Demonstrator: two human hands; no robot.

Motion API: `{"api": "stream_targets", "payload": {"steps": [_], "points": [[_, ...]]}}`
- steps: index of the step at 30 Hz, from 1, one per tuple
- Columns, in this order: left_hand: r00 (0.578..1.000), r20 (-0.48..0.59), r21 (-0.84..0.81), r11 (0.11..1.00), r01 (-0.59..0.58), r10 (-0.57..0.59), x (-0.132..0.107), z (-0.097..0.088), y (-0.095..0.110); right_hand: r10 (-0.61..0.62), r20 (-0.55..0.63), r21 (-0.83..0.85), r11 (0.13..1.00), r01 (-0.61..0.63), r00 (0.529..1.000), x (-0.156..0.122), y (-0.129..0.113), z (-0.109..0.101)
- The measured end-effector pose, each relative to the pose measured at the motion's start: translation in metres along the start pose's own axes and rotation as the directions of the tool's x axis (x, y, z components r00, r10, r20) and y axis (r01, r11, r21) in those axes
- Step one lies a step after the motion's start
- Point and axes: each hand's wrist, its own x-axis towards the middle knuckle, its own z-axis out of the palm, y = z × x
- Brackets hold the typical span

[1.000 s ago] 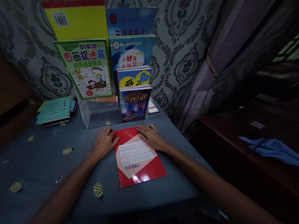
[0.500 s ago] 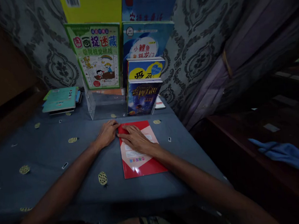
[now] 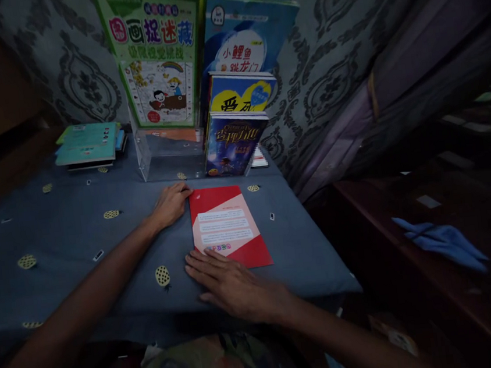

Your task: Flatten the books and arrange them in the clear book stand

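A thin red and pink book (image 3: pixel 251 242) lies flat on the tablecloth, its printed text upside down to me. At its far left corner, my left hand (image 3: pixel 173 204) has its fingers bent together, with the tips on the corner. My right hand (image 3: pixel 226 277) lies stretched out, palm down, across the near left corner and covers part of the book's near edge.
Behind the book, a clear acrylic rack (image 3: pixel 168 163) holds several upright books, among them a green-bordered one (image 3: pixel 157 58) and a dark blue one (image 3: pixel 235 144). A small stack of books (image 3: pixel 87 145) sits at the back left. The table's right edge drops to a dark area with a blue cloth (image 3: pixel 442 242).
My right hand has slid from the far left part of the book towards me to its near left corner, uncovering the printed text. My left hand stays at the far corner. The view has tilted down.
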Motion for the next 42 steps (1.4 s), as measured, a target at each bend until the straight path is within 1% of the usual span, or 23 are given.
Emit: {"api": "stream_targets", "payload": {"steps": [5, 8, 12, 16, 19, 24, 28, 30, 34, 38, 42], "points": [[1.0, -0.002, 0.009, 1.0, -0.013, 0.013, -0.001, 0.0, 0.0, 0.013, -0.027, 0.015, 1.0, -0.013, 1.0, -0.007, -0.008, -0.003], [1.0, -0.004, 0.007, 1.0, -0.008, 0.008, -0.001, -0.001, 0.001, 0.066, -0.052, 0.011, 0.998, -0.065, 0.997, -0.02, -0.008, -0.005], [1.0, -0.002, 0.025, 1.0, 0.013, -0.013, -0.001, -0.001, 0.002, 0.155, -0.131, -0.025, 0.987, -0.16, 0.979, -0.054, -0.004, -0.005], [1.0, 0.005, 0.035, 0.999, 0.017, -0.017, 0.0, 0.0, 0.001, 0.247, -0.189, -0.054, 0.964, -0.261, 0.95, -0.091, 0.003, -0.002], [1.0, 0.008, 0.034, 0.999, 0.017, -0.017, 0.0, 0.001, 0.001, 0.3, -0.222, -0.06, 0.945, -0.32, 0.928, -0.107, 0.007, -0.001], [1.0, 0.005, 0.049, 0.999, 0.005, -0.005, -0.001, -0.001, 0.005, 0.316, -0.264, -0.056, 0.938, -0.341, 0.911, -0.111, 0.007, 0.0], [1.0, 0.013, 0.104, 0.994, -0.028, 0.026, -0.004, -0.008, 0.009, 0.314, -0.293, -0.079, 0.933, -0.35, 0.903, -0.111, 0.007, 0.0], [0.999, 0.034, 0.123, 0.991, -0.043, 0.039, -0.006, -0.013, 0.01, 0.305, -0.298, -0.091, 0.934, -0.345, 0.905, -0.112, 0.007, -0.001], [0.996, 0.078, 0.113, 0.992, -0.058, 0.05, -0.007, -0.021, 0.016, 0.302, -0.289, -0.132, 0.927, -0.35, 0.909, -0.113, 0.008, -0.001], [0.987, 0.138, 0.086, 0.991, -0.101, 0.088, 0.004, -0.019, 0.028, 0.298, -0.301, -0.144, 0.925, -0.352, 0.906, -0.113, 0.007, -0.002], [0.974, 0.162, 0.049, 0.985, -0.167, 0.157, 0.029, -0.008, 0.045, 0.299, -0.305, -0.136, 0.926, -0.353, 0.904, -0.114, 0.008, -0.002]]}}
